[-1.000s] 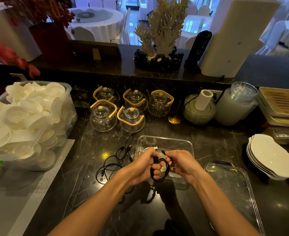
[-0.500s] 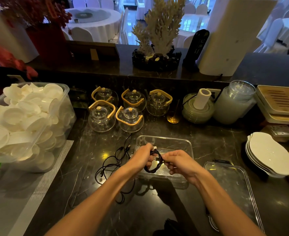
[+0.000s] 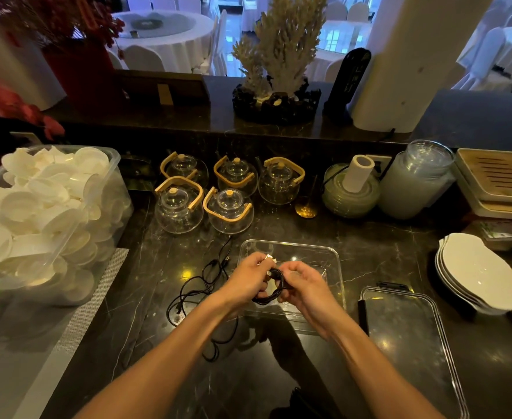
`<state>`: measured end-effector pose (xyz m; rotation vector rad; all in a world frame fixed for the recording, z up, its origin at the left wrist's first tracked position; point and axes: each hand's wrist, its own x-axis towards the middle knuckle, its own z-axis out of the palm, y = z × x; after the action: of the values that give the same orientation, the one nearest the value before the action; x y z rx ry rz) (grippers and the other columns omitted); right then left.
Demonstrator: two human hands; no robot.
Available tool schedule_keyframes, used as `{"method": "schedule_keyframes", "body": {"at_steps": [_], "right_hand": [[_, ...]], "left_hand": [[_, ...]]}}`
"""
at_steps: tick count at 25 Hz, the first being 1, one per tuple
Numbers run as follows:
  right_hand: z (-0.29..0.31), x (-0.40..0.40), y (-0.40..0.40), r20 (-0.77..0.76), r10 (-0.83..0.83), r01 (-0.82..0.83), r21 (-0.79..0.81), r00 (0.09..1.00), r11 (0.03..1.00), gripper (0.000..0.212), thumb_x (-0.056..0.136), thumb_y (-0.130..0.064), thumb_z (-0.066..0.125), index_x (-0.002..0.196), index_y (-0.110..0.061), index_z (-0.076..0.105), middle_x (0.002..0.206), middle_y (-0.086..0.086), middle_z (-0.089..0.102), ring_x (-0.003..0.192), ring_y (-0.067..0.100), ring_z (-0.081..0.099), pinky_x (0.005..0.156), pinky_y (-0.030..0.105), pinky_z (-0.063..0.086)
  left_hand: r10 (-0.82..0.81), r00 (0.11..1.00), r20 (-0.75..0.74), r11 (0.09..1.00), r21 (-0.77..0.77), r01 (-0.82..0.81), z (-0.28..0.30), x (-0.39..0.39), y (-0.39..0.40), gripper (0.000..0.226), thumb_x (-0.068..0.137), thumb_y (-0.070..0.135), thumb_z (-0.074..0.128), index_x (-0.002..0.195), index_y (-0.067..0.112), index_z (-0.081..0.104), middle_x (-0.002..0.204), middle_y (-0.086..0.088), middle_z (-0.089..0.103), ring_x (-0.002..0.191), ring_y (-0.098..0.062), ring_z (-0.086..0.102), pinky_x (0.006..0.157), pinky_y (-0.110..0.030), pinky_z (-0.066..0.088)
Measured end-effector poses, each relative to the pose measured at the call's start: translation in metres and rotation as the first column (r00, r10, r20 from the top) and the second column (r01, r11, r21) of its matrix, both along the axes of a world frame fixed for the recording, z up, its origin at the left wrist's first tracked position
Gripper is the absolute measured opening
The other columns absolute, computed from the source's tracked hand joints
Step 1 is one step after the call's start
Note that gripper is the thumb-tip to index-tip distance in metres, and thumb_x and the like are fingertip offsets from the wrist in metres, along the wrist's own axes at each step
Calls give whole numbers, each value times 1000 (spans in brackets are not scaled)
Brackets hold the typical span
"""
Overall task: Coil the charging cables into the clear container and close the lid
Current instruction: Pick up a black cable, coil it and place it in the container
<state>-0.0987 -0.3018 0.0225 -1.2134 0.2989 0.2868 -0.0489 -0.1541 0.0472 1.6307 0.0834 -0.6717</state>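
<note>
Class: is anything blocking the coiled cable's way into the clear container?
Nothing visible does. Both hands, left hand and right hand, hold the coiled cable directly above the open clear container; its lid lies aside.

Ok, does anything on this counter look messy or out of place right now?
Only the loose black cables, lying tangled on the dark counter left of the clear container. The lid lies flat to its right, off the container. Both hands, left and right, hold one coiled cable over it.

Both forearms bare to the elbow, no sleeves; left hand [image 3: 250, 279] & right hand [image 3: 304, 285] bare, ungloved.
</note>
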Motion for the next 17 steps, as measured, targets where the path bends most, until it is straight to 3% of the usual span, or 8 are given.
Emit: {"method": "schedule_keyframes", "body": {"at_steps": [3, 5, 8, 10, 11, 13, 15, 17], "right_hand": [[10, -3, 3, 117, 7, 19, -218, 993, 976, 9, 105, -10, 51, 107, -10, 60, 88, 1, 72, 80, 16, 65, 72, 30, 56], [15, -7, 4, 179, 122, -26, -463, 976, 886, 16, 100, -10, 59, 112, -20, 56, 94, 0, 73, 84, 12, 67, 75, 33, 55], [12, -9, 11, 230, 307, 24, -834, 924, 551, 23, 96, -18, 63, 112, -29, 51, 96, -7, 70, 83, 9, 67, 70, 33, 57], [5, -11, 15, 282, 376, 146, -925, 883, 351, 22, 96, -19, 61, 112, -28, 50, 95, -5, 69, 81, 12, 65, 67, 34, 56], [1, -12, 17, 325, 400, 215, -931, 857, 296, 20, 97, -19, 61, 113, -27, 52, 94, -4, 69, 81, 14, 64, 66, 33, 54], [-5, -13, 19, 418, 373, 312, -897, 828, 313, 20, 98, -20, 61, 117, -25, 61, 99, -6, 69, 87, 11, 63, 70, 25, 50], [-7, -14, 19, 489, 260, 357, -833, 833, 423, 22, 100, -21, 62, 121, -25, 67, 110, -11, 65, 99, 2, 60, 80, 18, 48], [-7, -12, 20, 480, 90, 345, -737, 872, 581, 17, 100, -20, 62, 115, -26, 70, 110, -13, 63, 103, 2, 60, 84, 16, 48]], "left_hand": [[53, 997, 49, 998, 20, -54, -4, 4, 1, 20, 106, 22, 43, 107, 7, 56, 76, -6, 53, 52, -9, 41, 47, -22, 33], [39, 997, 60, 999, 5, -39, -6, 4, -1, 20, 106, 21, 43, 107, 6, 56, 75, -5, 52, 53, -9, 41, 48, -23, 34], [-20, 997, 70, 999, 31, 17, -10, 0, -5, 17, 106, 23, 43, 102, 11, 55, 74, -1, 55, 54, -9, 42, 49, -25, 35], [-21, 998, 56, 999, 46, 18, -13, -1, -7, 19, 106, 24, 43, 100, 11, 55, 70, 2, 53, 53, -8, 41, 49, -24, 34], [-6, 999, 44, 1000, 22, 5, -14, -1, -6, 20, 107, 23, 42, 99, 10, 55, 68, 3, 51, 53, -8, 39, 49, -24, 32], [22, 1000, 3, 996, -84, -21, -16, 0, -2, 22, 107, 21, 42, 99, 8, 59, 64, 5, 48, 52, -7, 35, 50, -24, 30], [27, 1000, 1, 991, -129, -27, -18, 0, 1, 28, 107, 22, 43, 104, 5, 64, 65, 2, 44, 52, -7, 34, 50, -23, 31], [1, 993, 119, 1000, -19, 1, -24, -2, 1, 29, 107, 23, 44, 110, 8, 69, 70, -6, 50, 56, -10, 42, 51, -25, 36]]}}
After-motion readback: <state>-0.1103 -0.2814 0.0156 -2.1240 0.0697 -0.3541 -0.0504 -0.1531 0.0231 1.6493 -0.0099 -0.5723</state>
